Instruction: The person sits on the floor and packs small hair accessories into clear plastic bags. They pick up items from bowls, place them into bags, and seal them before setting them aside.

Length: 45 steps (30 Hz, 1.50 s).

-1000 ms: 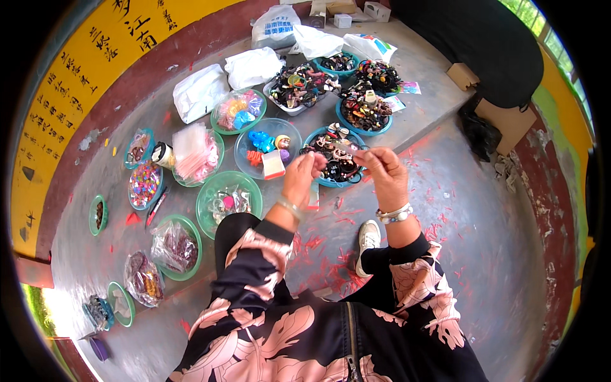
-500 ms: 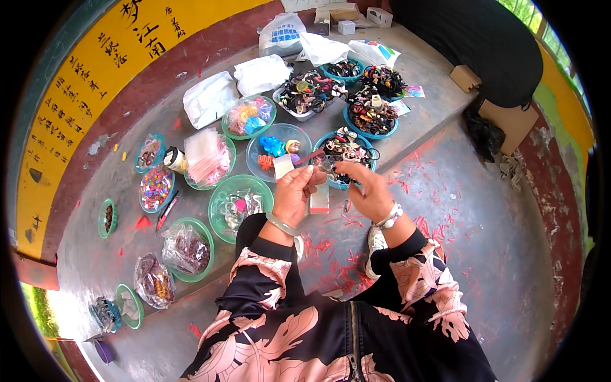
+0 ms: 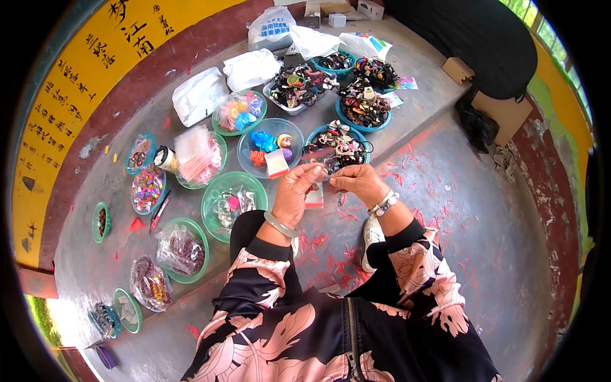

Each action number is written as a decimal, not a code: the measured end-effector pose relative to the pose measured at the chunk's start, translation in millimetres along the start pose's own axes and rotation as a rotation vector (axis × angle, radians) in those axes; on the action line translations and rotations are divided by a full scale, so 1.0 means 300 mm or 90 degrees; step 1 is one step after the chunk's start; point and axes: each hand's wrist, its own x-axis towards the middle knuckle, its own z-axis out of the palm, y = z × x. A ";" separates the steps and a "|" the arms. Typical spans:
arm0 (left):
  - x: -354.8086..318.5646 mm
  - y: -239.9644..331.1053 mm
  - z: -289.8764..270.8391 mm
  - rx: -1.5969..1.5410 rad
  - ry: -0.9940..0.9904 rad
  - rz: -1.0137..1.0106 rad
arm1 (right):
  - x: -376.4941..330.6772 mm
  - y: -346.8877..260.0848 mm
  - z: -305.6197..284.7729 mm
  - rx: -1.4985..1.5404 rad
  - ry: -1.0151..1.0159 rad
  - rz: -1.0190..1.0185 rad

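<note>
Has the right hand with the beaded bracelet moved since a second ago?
Yes. The right hand has come down and leftward from beyond the green-rimmed bowl of dark trinkets, and now meets the left hand at that bowl's near edge.

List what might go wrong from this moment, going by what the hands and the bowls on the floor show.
1. The left hand and right hand meet over a small item too tiny to identify; if it slips, it may vanish among the red scraps on the grey concrete floor.
2. The small white and red packet hangs loosely below the hands and might drop.
3. The green plastic bowl of trinkets sits close by the knee, so a shift could tip it.
</note>
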 end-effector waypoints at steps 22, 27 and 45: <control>0.013 -0.037 -0.019 0.001 -0.036 -0.044 | 0.007 0.007 0.007 -0.008 0.070 -0.039; 0.012 -0.043 -0.017 0.002 -0.029 -0.050 | 0.004 0.001 0.012 -0.036 0.076 -0.032; 0.016 -0.040 -0.013 0.040 0.000 -0.033 | 0.011 0.023 -0.011 -0.031 0.012 -0.001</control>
